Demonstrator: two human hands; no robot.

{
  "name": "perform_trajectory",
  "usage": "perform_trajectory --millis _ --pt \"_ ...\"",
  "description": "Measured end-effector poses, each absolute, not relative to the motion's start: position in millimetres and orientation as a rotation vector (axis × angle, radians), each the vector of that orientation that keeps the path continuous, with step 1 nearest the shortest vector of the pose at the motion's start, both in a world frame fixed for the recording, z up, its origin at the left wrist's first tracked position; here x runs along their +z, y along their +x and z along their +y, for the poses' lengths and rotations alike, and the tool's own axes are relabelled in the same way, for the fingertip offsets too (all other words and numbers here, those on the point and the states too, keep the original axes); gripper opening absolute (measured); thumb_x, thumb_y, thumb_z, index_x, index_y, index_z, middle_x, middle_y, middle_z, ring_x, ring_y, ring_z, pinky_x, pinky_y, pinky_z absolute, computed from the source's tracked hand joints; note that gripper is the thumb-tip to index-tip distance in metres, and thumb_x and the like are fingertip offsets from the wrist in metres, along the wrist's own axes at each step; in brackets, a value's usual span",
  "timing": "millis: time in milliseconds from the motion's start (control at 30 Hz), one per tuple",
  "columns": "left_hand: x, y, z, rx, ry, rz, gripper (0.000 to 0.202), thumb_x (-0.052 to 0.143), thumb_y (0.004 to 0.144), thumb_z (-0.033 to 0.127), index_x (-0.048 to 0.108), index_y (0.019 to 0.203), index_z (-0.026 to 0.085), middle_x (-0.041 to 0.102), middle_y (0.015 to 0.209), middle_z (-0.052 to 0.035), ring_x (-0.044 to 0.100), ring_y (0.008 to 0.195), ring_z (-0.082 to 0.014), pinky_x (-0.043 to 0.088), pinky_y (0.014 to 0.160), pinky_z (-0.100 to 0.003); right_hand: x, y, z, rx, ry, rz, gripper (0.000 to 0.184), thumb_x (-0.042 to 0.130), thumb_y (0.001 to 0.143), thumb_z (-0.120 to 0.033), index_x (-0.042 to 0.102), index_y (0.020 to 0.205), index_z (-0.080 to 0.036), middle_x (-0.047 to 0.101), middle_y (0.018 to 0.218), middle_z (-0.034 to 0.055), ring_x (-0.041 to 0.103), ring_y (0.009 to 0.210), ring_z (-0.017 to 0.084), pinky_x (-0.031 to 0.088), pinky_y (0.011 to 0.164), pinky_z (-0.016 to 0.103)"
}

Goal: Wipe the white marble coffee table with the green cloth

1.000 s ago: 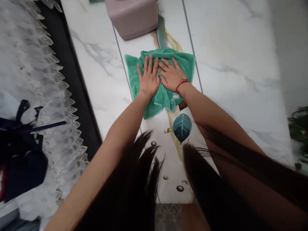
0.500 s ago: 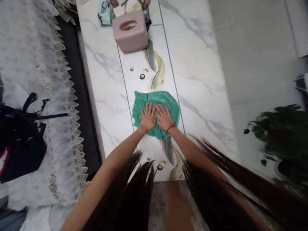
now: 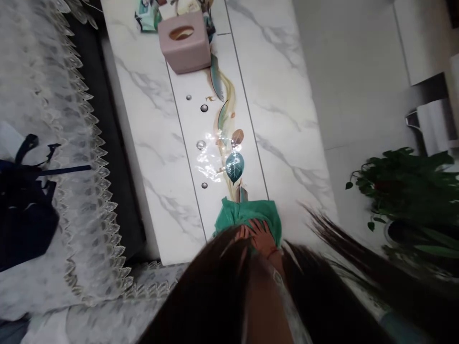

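A green cloth (image 3: 251, 210) lies spread on the near end of the marble-patterned table (image 3: 154, 157). Flat on top of it rests my right hand (image 3: 263, 239), fingers spread, with a red string at the wrist. Beside it only the fingers of my left hand (image 3: 243, 233) show, stretched out on the cloth. Dark hair hangs over the rest of that hand and both forearms. Just beyond the cloth, the printed leaf pattern (image 3: 234, 167) on the tabletop has shiny reflections around it.
A pink tissue box (image 3: 186, 55) stands at the far end of the table, with a light green packet (image 3: 147, 16) and other small items behind it. Lace-edged covers (image 3: 82, 191) and a dark blue bag (image 3: 28, 210) are on the left. A potted plant (image 3: 409, 186) stands on the right.
Both hands have drawn the green cloth toward me, from mid-table to the near end. The leaf print formerly under it now shows, and hair covers most of my left hand.
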State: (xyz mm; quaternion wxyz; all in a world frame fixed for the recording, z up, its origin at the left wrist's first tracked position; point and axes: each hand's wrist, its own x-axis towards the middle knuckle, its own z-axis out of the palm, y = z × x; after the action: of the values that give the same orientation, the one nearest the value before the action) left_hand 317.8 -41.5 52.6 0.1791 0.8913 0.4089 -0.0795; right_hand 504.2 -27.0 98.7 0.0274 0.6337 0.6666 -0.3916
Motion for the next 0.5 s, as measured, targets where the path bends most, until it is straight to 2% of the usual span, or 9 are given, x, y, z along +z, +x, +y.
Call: perform_trajectory --millis 67,133,200,267,333,400,433,500 --pt "45.0 331.7 -35.8 -0.327 2.44 1.292 0.086 0.074 0.086 0.058 0.068 0.17 0.039 0.061 0.178 -0.0139 0.025 0.182 -0.0332 0.045 0.144 -0.063 94.8 513.7 -7.5 -1.229 1.911 2.059 0.071 0.05 0.093 -0.034 0.082 0.151 -0.061 0.076 0.163 0.0022 0.073 0.153 0.033 0.062 0.126 0.065" --pt "34.9 353.1 -8.6 -0.421 2.341 1.432 0.077 0.071 0.091 0.05 0.072 0.166 0.036 0.07 0.169 -0.0171 0.029 0.18 -0.0332 0.06 0.132 -0.062 90.9 529.1 25.2 -1.233 1.874 2.09 0.071 0.051 0.095 -0.034 0.08 0.154 -0.062 0.074 0.165 0.0006 0.073 0.154 0.034 0.061 0.126 0.066" --pt "27.3 378.2 38.5 -0.413 2.296 1.513 0.077 0.066 0.097 0.044 0.066 0.173 0.032 0.064 0.176 -0.0166 0.026 0.181 -0.0336 0.063 0.13 -0.063 86.8 551.3 71.1 -1.218 1.843 2.148 0.071 0.05 0.099 -0.033 0.078 0.16 -0.057 0.067 0.174 0.0001 0.065 0.164 0.032 0.055 0.135 0.061" --pt "25.5 404.9 103.1 -0.356 2.262 1.585 0.081 0.054 0.105 0.038 0.049 0.185 0.029 0.048 0.19 -0.0131 0.02 0.184 -0.0335 0.051 0.142 -0.063 81.0 580.0 130.8 -1.189 1.788 2.246 0.07 0.052 0.103 -0.03 0.076 0.167 -0.046 0.059 0.182 0.0023 0.053 0.174 0.03 0.045 0.146 0.055" --pt "28.5 432.9 181.2 -0.203 2.201 1.57 0.081 0.046 0.109 0.035 0.038 0.19 0.029 0.038 0.195 -0.0094 0.017 0.186 -0.0344 0.036 0.151 -0.064 72.9 612.6 201.5 -1.147 1.723 2.354 0.07 0.054 0.105 -0.027 0.072 0.173 -0.032 0.05 0.189 0.0067 0.043 0.181 0.03 0.033 0.153 0.054" --pt "32.8 462.2 265.1 -0.045 2.185 1.531 0.08 0.04 0.111 0.034 0.033 0.191 0.026 0.031 0.198 -0.0076 0.017 0.188 -0.0344 0.022 0.155 -0.067 63.5 644.9 275.9 -1.074 1.691 2.455 0.071 0.055 0.106 -0.023 0.067 0.176 -0.019 0.044 0.193 0.0119 0.034 0.185 0.031 0.022 0.156 0.058" --pt "34.4 476.7 305.6 0.023 2.198 1.51 0.08 0.04 0.112 0.033 0.033 0.19 0.021 0.028 0.199 -0.0094 0.018 0.188 -0.0352 0.017 0.155 -0.068 59.0 659.5 311.0 -1.022 1.691 2.506 0.07 0.055 0.107 -0.021 0.065 0.175 -0.014 0.042 0.193 0.0146 0.031 0.186 0.032 0.018 0.157 0.06" --pt "35.4 502.9 375.7 0.092 2.24 1.498 0.081 0.046 0.11 0.029 0.034 0.188 0.014 0.025 0.2 -0.0123 0.019 0.188 -0.0356 0.015 0.155 -0.068 51.7 683.1 369.7 -0.921 1.706 2.6 0.064 0.054 0.109 -0.018 0.064 0.171 -0.004 0.04 0.194 0.02 0.026 0.188 0.033 0.014 0.156 0.063"
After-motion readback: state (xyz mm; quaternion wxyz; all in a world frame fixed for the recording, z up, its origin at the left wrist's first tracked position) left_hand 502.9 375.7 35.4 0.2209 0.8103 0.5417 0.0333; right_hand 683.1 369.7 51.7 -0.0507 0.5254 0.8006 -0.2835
